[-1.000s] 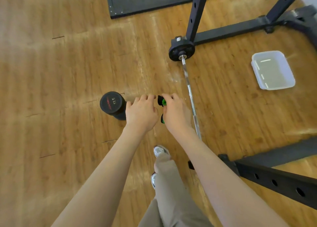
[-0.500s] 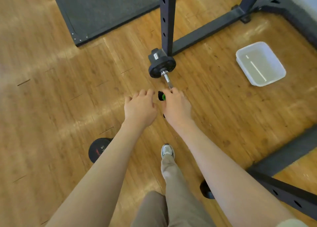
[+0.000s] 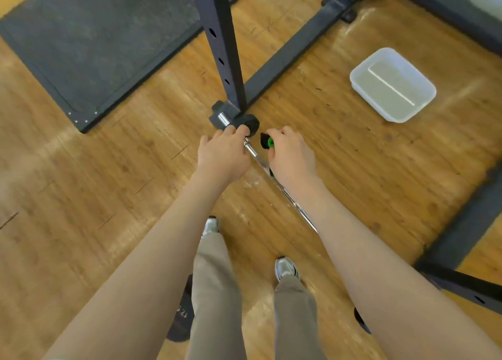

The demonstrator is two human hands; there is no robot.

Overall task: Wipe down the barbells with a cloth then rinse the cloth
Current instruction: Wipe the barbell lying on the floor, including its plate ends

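The person has stepped closer to the black rack post (image 3: 225, 47), so the post now looks big and the dumbbell that was out by the left hand a second ago is now down by the feet. The barbell (image 3: 274, 181) lies on the wood floor with its black end plate (image 3: 248, 121) right at the foot of the post. The left hand (image 3: 221, 155) has moved off the cloth and now reaches to that end, its fingers curled over the plate and the bar next to it. The right hand (image 3: 292, 155), on the far side of the bar from it, grips the black and green cloth (image 3: 267, 142), bunched up tight in its fingers. The white tub (image 3: 392, 85) of water sits well to the right of the post. I think wiping this end comes next; rinsing waits.
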